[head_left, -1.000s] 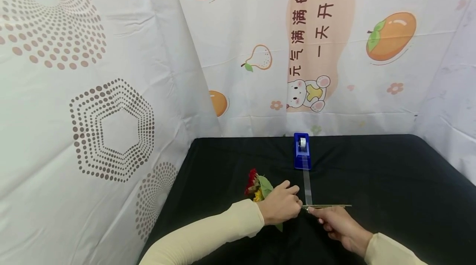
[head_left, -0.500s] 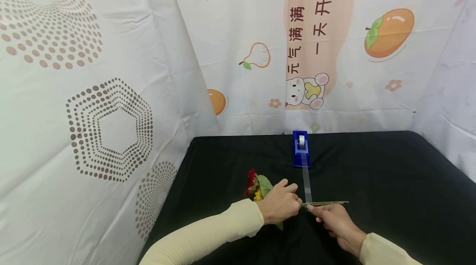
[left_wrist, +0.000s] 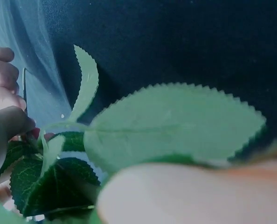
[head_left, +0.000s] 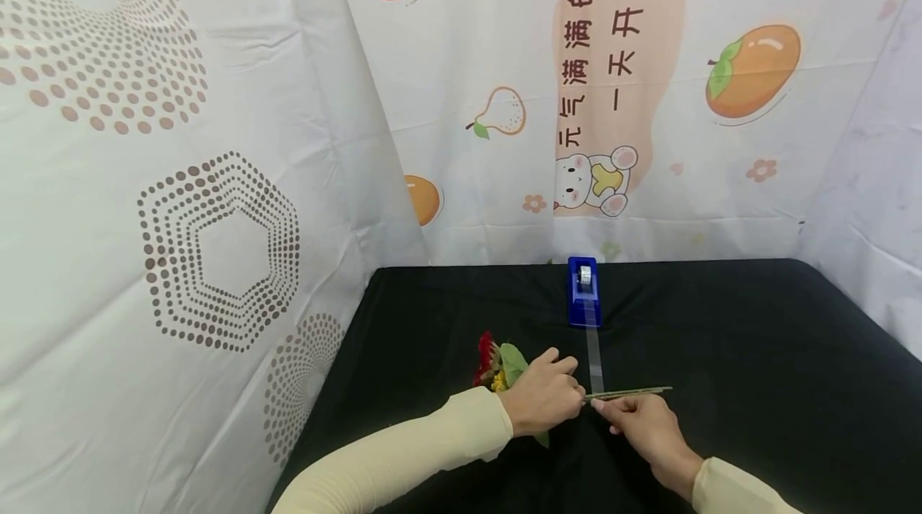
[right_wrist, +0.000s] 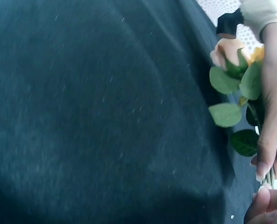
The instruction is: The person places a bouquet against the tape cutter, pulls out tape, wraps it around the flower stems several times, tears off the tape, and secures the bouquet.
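Note:
My left hand [head_left: 543, 394] grips a bunch of artificial flowers by the stems [head_left: 630, 394], which lie sideways with the blooms at left. A red flower [head_left: 486, 359], a yellow one [head_left: 499, 380] and a green leaf [head_left: 513, 363] stick out past that hand. A peach rose [right_wrist: 231, 53] shows in the right wrist view. With thumb and fingertips my right hand [head_left: 648, 426] pinches the stems beside the left hand. A strip of clear tape [head_left: 594, 358] reaches from the blue tape dispenser [head_left: 583, 312] to the stems there. Large leaves [left_wrist: 176, 126] fill the left wrist view.
A black cloth [head_left: 756, 354] covers the table. White patterned curtains [head_left: 461, 194] hang behind it and along the sides. The dispenser stands near the far edge, in front of both hands.
My right hand has shifted slightly left and up, and the free stem ends have tilted upward and drawn left. The left hand and the dispenser stay about where they were.

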Demonstrator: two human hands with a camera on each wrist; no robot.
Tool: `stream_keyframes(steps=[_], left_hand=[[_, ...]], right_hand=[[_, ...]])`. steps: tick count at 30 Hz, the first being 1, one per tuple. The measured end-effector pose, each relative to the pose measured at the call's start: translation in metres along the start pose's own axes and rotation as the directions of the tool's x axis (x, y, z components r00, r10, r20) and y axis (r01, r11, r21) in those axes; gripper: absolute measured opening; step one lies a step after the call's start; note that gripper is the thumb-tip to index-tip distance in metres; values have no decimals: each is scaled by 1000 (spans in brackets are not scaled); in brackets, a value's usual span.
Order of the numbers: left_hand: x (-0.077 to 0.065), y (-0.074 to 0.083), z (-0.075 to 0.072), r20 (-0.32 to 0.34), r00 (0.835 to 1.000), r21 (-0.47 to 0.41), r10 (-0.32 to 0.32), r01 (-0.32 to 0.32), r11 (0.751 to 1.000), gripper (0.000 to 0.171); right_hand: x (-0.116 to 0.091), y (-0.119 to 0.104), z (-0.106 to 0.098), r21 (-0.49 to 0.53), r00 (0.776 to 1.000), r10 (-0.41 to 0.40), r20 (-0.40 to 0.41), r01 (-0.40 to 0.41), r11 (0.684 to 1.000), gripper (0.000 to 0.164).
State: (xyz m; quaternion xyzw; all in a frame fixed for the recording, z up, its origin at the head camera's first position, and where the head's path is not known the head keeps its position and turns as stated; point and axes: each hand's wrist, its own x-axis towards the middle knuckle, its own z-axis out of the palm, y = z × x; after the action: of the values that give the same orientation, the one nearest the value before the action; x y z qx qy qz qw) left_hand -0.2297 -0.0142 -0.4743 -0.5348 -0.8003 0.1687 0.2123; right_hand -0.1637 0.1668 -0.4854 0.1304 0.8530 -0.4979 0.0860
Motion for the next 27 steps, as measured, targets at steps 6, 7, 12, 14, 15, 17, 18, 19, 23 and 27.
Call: stream_keyframes(steps=[6, 7, 12, 14, 15, 17, 18, 19, 23, 27], left_hand=[[0, -1, -3, -9, 1000, -9, -3, 3, 1000, 23], [0, -1, -3, -12, 1000, -6, -3, 3, 1000, 23], [1, -2, -5, -10, 1000, -8, -1, 0, 1000, 22], [1, -3, -6, -9, 1000, -16, 1, -2, 1000, 22], [1, -3, -6, -10, 1000, -17, 3, -4, 1000, 21], [1, -3, -6, -15, 1000, -18, 6, -7, 1000, 21], [2, -3, -6, -15, 1000, -15, 8, -8, 1000, 22], [2, -3, -6, -12, 1000, -14, 10, -10, 1000, 22], [2, -3, -5, 8, 1000, -11, 15, -15, 1000, 22], [2, -3, -6, 24, 999, 17, 27, -28, 999, 23]], right_hand=[[8, 5, 1, -161, 983, -146, -114, 127, 979, 31], [9, 6, -1, -184, 977, -167, -130, 142, 973, 31], [11, 8, -7, -311, 938, -274, -213, 201, 929, 40], [11, 9, -8, -365, 908, -343, -241, 243, 899, 42], [11, 9, -8, -392, 889, -385, -249, 271, 879, 42], [11, 11, -7, -461, 838, -483, -255, 334, 822, 41], [11, 12, -7, -500, 805, -538, -250, 368, 784, 40], [12, 12, -7, -540, 768, -595, -238, 405, 738, 40], [18, 12, -11, -672, 593, -790, -153, 524, 523, 30], [27, 9, -18, -711, 518, -855, -24, 593, 379, 19]])
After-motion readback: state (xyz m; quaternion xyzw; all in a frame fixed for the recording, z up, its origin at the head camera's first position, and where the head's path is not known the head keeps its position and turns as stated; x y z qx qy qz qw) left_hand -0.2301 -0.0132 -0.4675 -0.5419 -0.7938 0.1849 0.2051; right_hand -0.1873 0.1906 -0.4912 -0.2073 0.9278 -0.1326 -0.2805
